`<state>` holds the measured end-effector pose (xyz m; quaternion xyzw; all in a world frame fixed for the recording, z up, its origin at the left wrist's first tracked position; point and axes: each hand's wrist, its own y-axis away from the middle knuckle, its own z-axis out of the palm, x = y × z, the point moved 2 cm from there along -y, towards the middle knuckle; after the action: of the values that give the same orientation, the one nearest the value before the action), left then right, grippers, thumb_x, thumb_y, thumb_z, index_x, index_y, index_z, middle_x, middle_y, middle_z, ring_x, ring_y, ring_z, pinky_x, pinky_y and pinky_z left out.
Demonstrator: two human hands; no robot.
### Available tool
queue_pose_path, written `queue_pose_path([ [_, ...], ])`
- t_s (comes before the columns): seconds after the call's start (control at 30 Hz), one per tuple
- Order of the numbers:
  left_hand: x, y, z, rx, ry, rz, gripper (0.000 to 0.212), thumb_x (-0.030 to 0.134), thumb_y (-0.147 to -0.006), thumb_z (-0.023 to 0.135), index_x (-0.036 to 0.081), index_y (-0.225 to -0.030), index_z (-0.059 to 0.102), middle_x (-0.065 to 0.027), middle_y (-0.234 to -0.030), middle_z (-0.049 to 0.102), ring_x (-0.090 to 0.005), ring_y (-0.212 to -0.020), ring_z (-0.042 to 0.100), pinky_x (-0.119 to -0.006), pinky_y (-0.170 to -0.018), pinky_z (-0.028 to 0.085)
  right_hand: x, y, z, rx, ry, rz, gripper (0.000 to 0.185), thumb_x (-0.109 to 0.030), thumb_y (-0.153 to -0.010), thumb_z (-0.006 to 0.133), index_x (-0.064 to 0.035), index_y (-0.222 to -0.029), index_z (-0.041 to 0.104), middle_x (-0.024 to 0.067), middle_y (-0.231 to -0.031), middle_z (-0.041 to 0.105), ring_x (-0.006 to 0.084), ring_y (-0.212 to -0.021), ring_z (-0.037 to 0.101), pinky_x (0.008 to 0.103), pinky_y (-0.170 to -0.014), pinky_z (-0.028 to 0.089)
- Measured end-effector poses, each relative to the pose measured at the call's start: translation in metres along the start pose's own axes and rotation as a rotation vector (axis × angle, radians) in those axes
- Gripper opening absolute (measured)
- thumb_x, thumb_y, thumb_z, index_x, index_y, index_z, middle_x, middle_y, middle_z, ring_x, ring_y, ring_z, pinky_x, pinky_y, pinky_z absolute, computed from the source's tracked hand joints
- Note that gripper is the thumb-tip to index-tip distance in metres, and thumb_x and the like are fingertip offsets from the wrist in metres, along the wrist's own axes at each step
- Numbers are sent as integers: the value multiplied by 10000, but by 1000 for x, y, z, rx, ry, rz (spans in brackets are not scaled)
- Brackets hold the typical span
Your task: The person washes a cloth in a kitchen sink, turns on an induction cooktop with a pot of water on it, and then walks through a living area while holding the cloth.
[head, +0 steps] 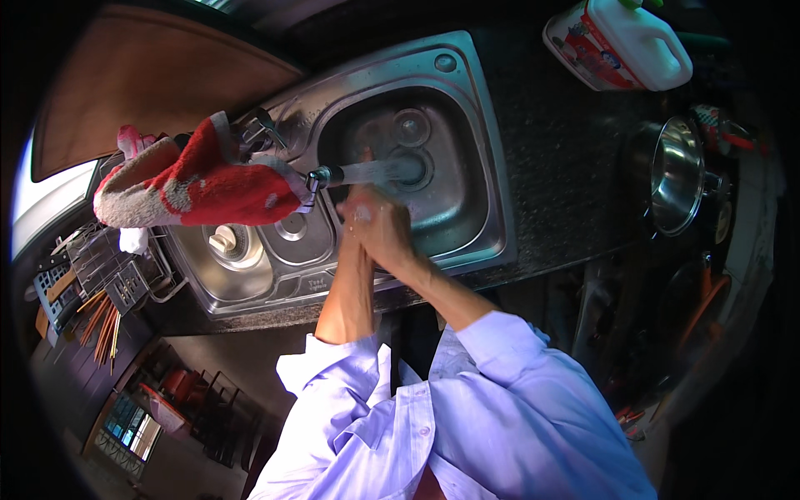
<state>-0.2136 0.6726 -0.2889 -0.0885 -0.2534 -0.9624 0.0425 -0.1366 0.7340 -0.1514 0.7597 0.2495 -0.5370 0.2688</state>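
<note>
Over the front of the stainless steel sink basin (459, 219), my two wet hands are pressed together. My right hand (390, 231) lies across my left hand (351, 203) and wraps around it, with white suds on the skin. Most of the left fingers are hidden behind the right hand and the water. A stream of water (381, 172) runs from the faucet spout (325, 177) just beyond my hands, towards the basin drain (412, 170). A red and white towel (231, 194) hangs over the faucet.
Left of the basin is a smaller bowl with a drain strainer (223, 240). A wire rack with utensils (125, 281) and chopsticks (103, 325) stands further left. On the dark countertop (562, 187) at right are a white jug (631, 50) and a steel pan (678, 178).
</note>
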Motion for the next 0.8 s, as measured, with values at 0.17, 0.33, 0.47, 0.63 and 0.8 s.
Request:
queue_pose_path([
  [0.17,-23,-6,95,742,-142,160,483,478,-967,606,84,-1247,589,-73,-1021,626,-168,-878,597,-324,-793,520,55,-63,-25,132,269,215,291,-307,-881,670,-22,-824,690,228,-716,651,448,-681,639,490,-601,490],
  [0.33,-11,-1,12,476,-294,302,380,443,-984,596,88,-1116,619,-23,-934,630,-134,-812,602,-295,-712,507,15,-14,1,108,156,170,332,-352,-929,576,-38,-906,680,254,-757,642,476,-756,634,532,-640,480],
  [0.47,-16,7,48,681,-620,450,312,417,-951,660,110,-988,619,13,-804,606,-113,-726,599,-282,-612,469,33,-35,-11,97,173,175,440,-426,-971,514,-39,-847,682,266,-789,642,476,-768,634,545,-618,462],
  [0.63,4,23,114,631,-279,180,186,258,-935,693,92,-979,624,-5,-842,626,-141,-737,617,-293,-621,491,83,-94,-43,29,349,340,468,-417,-971,541,-7,-821,709,192,-759,695,356,-681,676,450,-622,496],
  [0.8,42,33,92,516,-404,343,94,147,-890,667,101,-964,634,-22,-883,660,-141,-767,628,-277,-636,510,82,-84,-69,-395,-244,299,332,-327,-863,695,4,-853,712,71,-721,656,149,-665,632,316,-603,486],
])
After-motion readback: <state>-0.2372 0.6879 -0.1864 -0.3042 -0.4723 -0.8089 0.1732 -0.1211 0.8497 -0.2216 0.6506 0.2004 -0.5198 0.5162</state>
